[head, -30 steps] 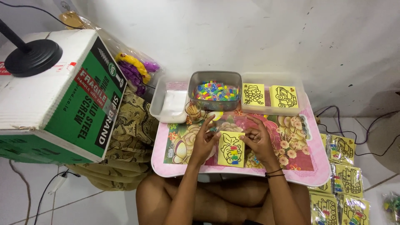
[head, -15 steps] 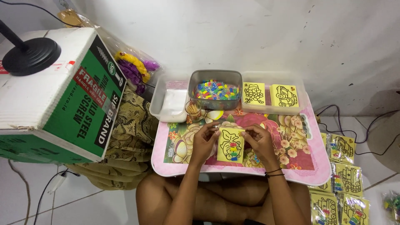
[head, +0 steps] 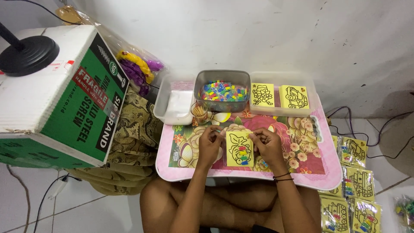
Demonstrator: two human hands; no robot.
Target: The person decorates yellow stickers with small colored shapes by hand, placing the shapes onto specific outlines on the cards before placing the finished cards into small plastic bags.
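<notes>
Cardboard box: the biggest thing here, green and white, far left, tipped on its side with a black round stand base resting on top; it seems parked out of the way.

Pink lap table: low, floral-topped, set over the person's crossed legs so the work sits close under both hands.

Patterned cloth: brown and gold, bunched between the box and the table's left edge.

Clear tray, right: at the table's far edge, holding 2 yellow cards with black line drawings, kept within reach.

Clear tray, left: at the far left corner, with what looks like white sheets inside.

Grey tub: between the 2 trays, full of small coloured pieces, straight ahead of the hands.

Bagged cards: several clear packets of yellow cards on the floor to the right, near the table's edge.

Yellow card: lies flat at the table's near middle, a line drawing with a few coloured pieces along its lower middle.

Left hand: fingers curled and pinched narrow at the card's upper left corner, seemingly steadying it; whether it grips something tiny I cannot tell.

Right hand: fingers drawn together at the card's upper right edge, touching it, dark bands on the wrist.

Small cup: clear, holding thin sticks, just beyond the left hand.
</notes>
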